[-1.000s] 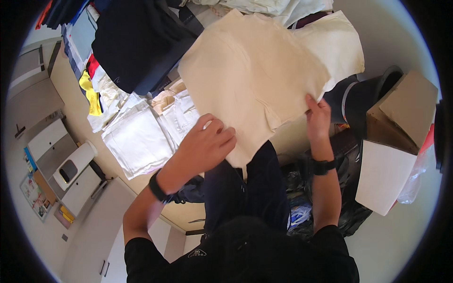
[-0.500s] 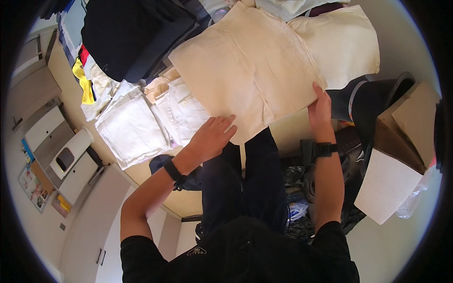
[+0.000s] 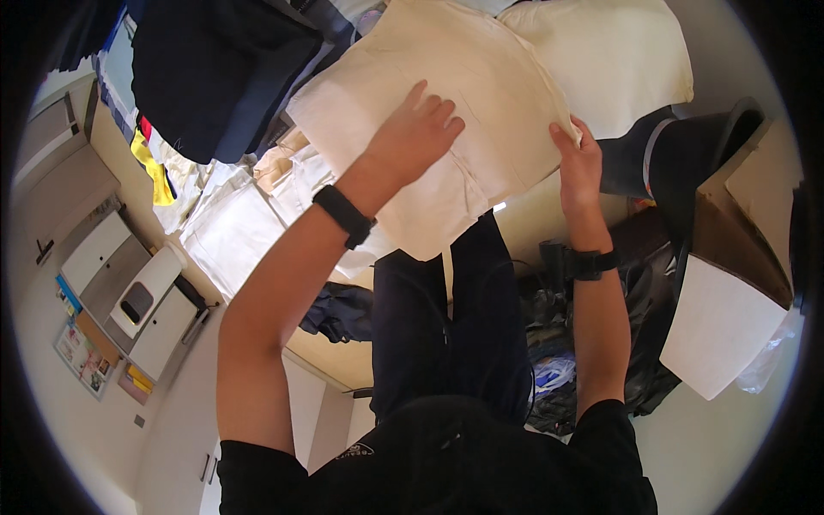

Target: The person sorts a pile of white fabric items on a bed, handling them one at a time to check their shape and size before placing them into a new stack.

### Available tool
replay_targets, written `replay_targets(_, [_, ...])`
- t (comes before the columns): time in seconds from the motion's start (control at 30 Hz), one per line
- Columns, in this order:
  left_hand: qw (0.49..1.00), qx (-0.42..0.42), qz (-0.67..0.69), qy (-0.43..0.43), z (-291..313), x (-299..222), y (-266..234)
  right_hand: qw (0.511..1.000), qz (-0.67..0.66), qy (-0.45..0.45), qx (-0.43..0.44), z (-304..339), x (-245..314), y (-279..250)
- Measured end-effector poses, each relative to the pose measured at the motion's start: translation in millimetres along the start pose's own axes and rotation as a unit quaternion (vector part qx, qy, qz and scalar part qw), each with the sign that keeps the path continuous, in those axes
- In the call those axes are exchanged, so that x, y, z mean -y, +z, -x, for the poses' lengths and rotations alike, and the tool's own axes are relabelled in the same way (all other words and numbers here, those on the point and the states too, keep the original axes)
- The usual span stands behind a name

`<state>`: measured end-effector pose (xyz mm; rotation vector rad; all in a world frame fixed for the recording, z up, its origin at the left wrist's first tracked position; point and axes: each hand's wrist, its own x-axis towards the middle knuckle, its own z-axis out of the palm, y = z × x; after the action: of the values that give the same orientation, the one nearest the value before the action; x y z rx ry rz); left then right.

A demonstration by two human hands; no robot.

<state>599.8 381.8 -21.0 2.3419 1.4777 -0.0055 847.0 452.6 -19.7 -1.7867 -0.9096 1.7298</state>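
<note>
A large folded beige cloth (image 3: 506,112) lies spread before me; its exact kind of garment or cover I cannot make out. Over its middle is my left hand (image 3: 414,133), fingers apart and holding nothing, palm toward the fabric. At the cloth's right edge, my right hand (image 3: 578,163) pinches it between thumb and fingers. The near corner of the cloth hangs over my dark trousers (image 3: 446,326). Beyond it to the right is a cream cloth (image 3: 614,60). White folded fabric (image 3: 232,236) shows at the left, partly behind my left arm.
A black folded garment (image 3: 215,69) is at the far left, with a yellow piece of cloth (image 3: 153,167) below it. To the right are a curved black object (image 3: 699,154) and a cardboard box (image 3: 725,318). A wall shelf (image 3: 99,262) hangs at the left.
My left hand has moved from the cloth's near edge farther away, over its middle. My right hand stays at the right edge, its thumb now over the cloth. The view has shifted slightly.
</note>
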Motion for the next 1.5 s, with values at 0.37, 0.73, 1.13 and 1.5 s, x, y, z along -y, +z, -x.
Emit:
replay_targets(0.37, [0.998,0.055,-0.001,-0.037,19.4,33.6,-19.1,0.888,0.329,-0.287,0.14,64.3,-23.0,52.0])
replay_targets(0.73, [0.996,-0.084,-0.026,-0.001,-14.5,16.6,-49.6,0.959,0.222,-0.077,0.161,55.4,-8.3,57.9])
replay_targets(1.13, [0.964,-0.084,0.047,-0.247,-0.1,64.6,35.0,0.951,0.278,-0.111,0.079,-3.5,-43.8,33.1])
replay_targets(1.5, [0.883,-0.103,0.192,-0.417,9.5,111.3,60.1,0.972,0.161,-0.015,0.173,-1.7,-29.0,34.2])
